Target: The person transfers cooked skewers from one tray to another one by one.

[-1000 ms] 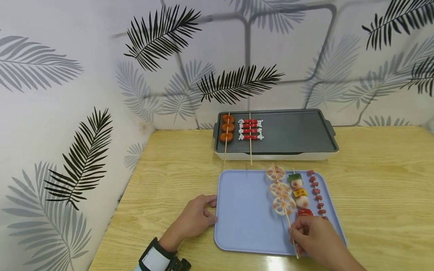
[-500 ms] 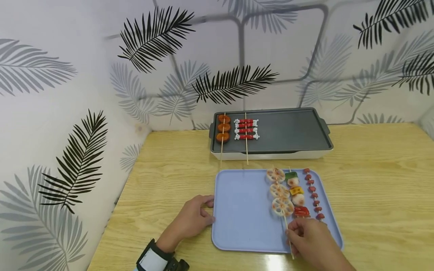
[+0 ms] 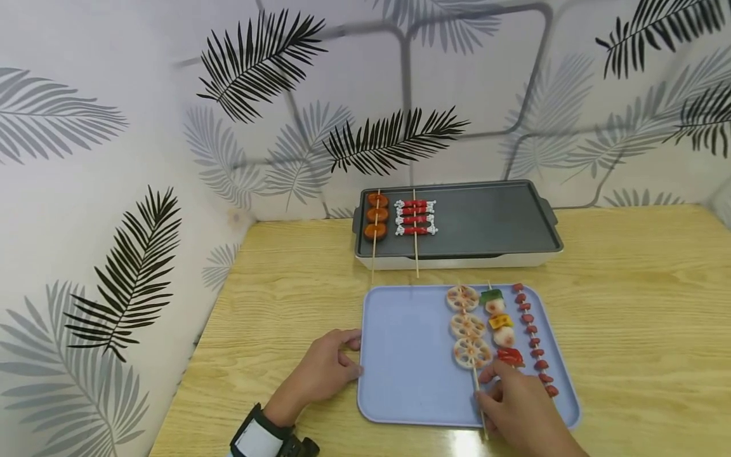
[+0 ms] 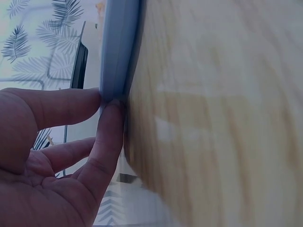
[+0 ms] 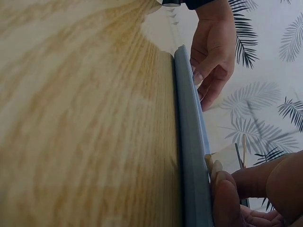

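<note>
A blue tray [image 3: 411, 355] lies on the table. My left hand [image 3: 328, 367] holds its left rim, with thumb and fingertips at the edge in the left wrist view. My right hand [image 3: 522, 403] pinches the stick of a lotus root skewer [image 3: 468, 326] low down, near the tray's front edge. In the right wrist view the stick's end [image 5: 208, 163] shows beside the fingertips. Right of the lotus slices lie a mixed vegetable skewer [image 3: 500, 322] and a skewer of small red-brown pieces [image 3: 532, 329]; my right hand partly covers the vegetable skewer.
Behind the tray stands a dark grill pan [image 3: 485, 219] on a white base. Two skewers rest at its left: one of round brown pieces [image 3: 376, 215], one of red pieces with white ends [image 3: 415, 218]. A leaf-patterned wall [image 3: 365, 76] rises behind the wooden table [image 3: 285, 273].
My right hand has shifted the lotus root skewer slightly left and toward me, away from the vegetable skewer. My left hand stays at the tray's rim. The head view has shifted a little.
</note>
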Action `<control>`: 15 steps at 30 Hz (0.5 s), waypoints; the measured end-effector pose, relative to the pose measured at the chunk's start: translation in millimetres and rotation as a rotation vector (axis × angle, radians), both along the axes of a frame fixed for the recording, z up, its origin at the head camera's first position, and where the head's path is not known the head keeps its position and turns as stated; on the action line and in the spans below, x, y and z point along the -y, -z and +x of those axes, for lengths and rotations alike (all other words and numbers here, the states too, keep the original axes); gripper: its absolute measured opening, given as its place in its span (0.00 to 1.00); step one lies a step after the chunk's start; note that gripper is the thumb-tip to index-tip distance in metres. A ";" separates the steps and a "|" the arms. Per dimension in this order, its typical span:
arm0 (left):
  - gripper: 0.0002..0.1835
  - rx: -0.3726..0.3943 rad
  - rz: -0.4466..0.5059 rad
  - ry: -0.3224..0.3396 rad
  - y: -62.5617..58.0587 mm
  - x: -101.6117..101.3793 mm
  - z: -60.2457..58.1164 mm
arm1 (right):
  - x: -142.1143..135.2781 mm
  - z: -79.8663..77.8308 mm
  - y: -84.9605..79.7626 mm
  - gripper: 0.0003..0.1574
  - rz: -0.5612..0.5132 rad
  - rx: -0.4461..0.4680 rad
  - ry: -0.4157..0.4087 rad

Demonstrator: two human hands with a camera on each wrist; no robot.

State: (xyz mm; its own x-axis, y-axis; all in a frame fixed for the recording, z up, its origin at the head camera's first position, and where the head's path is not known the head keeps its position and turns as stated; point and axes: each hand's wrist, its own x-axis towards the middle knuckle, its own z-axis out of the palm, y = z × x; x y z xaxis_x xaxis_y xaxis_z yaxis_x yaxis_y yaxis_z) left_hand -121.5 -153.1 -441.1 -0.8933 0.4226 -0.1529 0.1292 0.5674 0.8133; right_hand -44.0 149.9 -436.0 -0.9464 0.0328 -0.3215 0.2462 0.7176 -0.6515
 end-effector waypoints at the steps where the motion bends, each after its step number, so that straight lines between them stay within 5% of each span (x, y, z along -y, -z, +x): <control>1: 0.31 -0.002 -0.002 0.002 -0.2 0.0 -0.3 | 0.5 -0.5 -0.1 0.10 0.004 0.002 -0.007; 15: 0.31 -0.017 -0.018 0.012 -4.4 -1.2 -3.1 | 5.6 -5.3 -1.8 0.13 0.100 -0.088 -0.125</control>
State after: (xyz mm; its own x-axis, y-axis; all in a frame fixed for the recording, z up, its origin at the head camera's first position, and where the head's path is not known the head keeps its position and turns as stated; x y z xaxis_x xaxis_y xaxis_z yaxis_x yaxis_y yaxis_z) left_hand -124.6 -151.8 -436.7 -0.8907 0.4305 -0.1458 0.1495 0.5804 0.8005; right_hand -49.3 144.3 -434.2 -0.9693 -0.0591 -0.2386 0.0965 0.8015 -0.5902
